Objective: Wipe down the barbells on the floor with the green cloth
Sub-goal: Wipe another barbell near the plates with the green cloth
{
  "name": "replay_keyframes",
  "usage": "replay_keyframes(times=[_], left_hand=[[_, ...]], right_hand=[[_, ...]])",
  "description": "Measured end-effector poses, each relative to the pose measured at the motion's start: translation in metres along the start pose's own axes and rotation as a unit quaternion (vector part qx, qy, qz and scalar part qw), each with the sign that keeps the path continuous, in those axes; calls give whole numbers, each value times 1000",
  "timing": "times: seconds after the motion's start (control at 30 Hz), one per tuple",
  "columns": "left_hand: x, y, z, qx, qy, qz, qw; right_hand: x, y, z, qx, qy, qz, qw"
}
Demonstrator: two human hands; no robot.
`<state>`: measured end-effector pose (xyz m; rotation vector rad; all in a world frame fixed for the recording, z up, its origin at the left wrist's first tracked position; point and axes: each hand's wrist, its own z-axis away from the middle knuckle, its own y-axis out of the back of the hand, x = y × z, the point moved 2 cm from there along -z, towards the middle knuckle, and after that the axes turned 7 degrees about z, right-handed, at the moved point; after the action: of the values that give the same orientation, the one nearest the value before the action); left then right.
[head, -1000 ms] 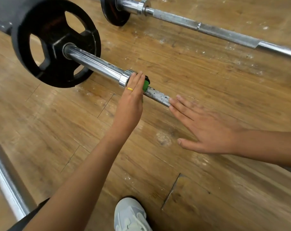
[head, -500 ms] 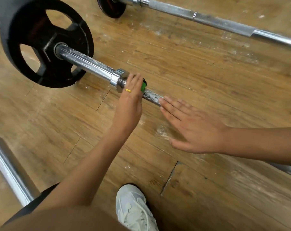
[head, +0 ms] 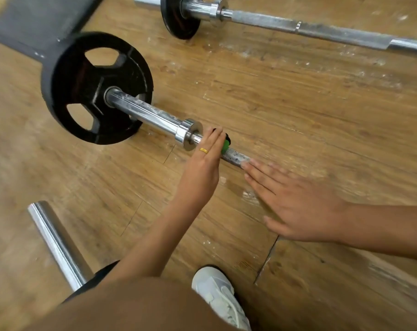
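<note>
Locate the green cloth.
Head view, centre: the green cloth sits on the near barbell's shaft under the left hand, beside the collar.

Down at floor [head: 298, 111] level: warm brown wood planks right across, scuffed and dull, with long grain lines slanting toward the lower right. Top left, a dark grey mat [head: 35, 22], flat on the planks, with a diagonal edge and pale scrapes along it. White chalk [head: 249, 195] smudged mid-floor, with more specks scattered across the boards near the top. Lower right, a dark gap [head: 266, 263] at a board end. Soft, even light all over.
</note>
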<state>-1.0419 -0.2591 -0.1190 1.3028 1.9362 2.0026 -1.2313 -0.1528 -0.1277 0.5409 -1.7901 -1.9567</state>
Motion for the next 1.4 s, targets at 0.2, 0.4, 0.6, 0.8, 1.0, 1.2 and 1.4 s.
replay_keyframes(times=[0.2, 0.4, 0.6, 0.8, 1.0, 1.2, 1.4], left_hand=[[2, -3, 8, 37, 29, -10, 999], [-9, 21, 9, 100, 27, -54, 993], [-45, 50, -10, 48, 13, -82, 995], [-53, 49, -18, 70, 40, -34, 996], [-52, 40, -32, 81, 50, -14, 995], [-57, 46, -40, 62, 37, -28, 997], [-57, 48, -22, 12, -17, -63, 998]], right_hand=[[-7, -7, 0, 4, 25, 82, 996], [-7, -4, 2, 7, 19, 82, 996], [-4, 4, 3, -4, 2, 48, 999], [-4, 7, -16, -8, 3, 11, 1000], [-15, 6, -68, 33, -87, -3, 996], [-13, -1, -75, 49, -107, 24, 993], [-8, -4, -76, 50, -114, 2, 992]])
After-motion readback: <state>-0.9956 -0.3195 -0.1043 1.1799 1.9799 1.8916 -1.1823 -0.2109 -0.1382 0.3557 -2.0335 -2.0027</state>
